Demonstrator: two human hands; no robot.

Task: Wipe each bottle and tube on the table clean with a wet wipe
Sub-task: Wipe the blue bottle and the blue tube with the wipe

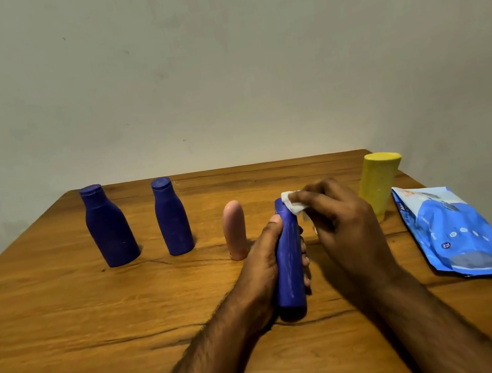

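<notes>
From where I stand, the left hand (262,267) has its fingers curled round the matte blue plastic tube (289,260), thumb pressed on the side facing me and fingertips showing past its far edge, so the tube stands nearly upright with its base on or just above the wooden table (67,327); I cannot tell which. At the tube's top end, the right hand (340,219) pinches a small crumpled white wet wipe (293,203) between thumb and bent fingers, pressing it against the tip. The risk I see is the wet surface turning slippery, letting the tube slide through the left fingers, or a hard rub at the top levering it out of the grip and into the slim peach-pink rounded tube (235,230) standing just beyond the left thumb. Counting from the left: two dark blue plastic bottles (110,227) (172,219) well off to the left of the left fingers, one peach tube, one blue tube in hand, one wipe, one yellow plastic cylinder bottle (379,184) just behind the right knuckles, and one blue wet-wipe pouch (458,230) lying flat to the right of the right hand
</notes>
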